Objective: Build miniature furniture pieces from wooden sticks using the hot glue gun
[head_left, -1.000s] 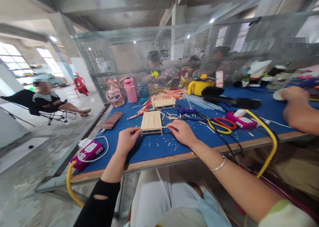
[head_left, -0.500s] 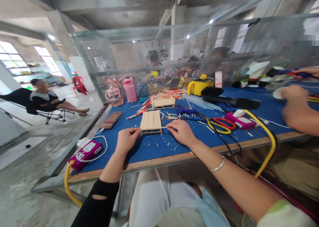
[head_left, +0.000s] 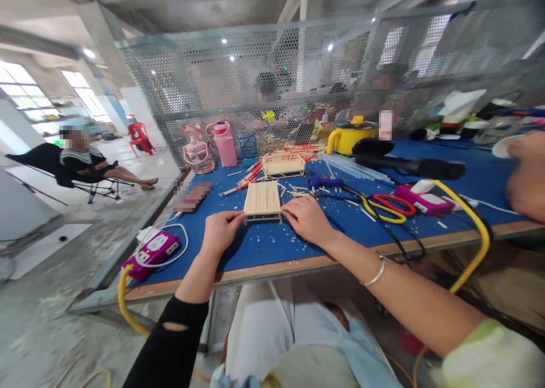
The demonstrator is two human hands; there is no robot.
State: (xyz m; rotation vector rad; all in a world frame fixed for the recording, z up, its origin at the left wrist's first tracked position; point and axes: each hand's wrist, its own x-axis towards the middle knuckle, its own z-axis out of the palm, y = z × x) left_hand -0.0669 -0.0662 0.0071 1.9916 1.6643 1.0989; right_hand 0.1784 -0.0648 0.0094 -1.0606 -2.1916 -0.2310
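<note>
The yellow pot (head_left: 349,142) stands lidded at the rear of the counter (head_left: 255,257), its contents hidden. Farther left are a pink bottle (head_left: 225,146), closed, and a see-through pink bottle (head_left: 200,154), whose contents I cannot make out. A blue basket (head_left: 250,148) sits just beside the closed one, its inside unclear. At far right, a co-worker's hand (head_left: 528,169) holds a white cup (head_left: 504,146).

The stick platform (head_left: 262,197) lies near the front of the counter. The left hand (head_left: 220,230) and right hand (head_left: 307,217) are apart, fingertips clamped on the thin stick (head_left: 263,215) at its front edge, one at each end. Close behind are a second stick frame (head_left: 284,166) and red sticks (head_left: 251,176); a blue-handled tool (head_left: 326,182) and cables crowd the right side
</note>
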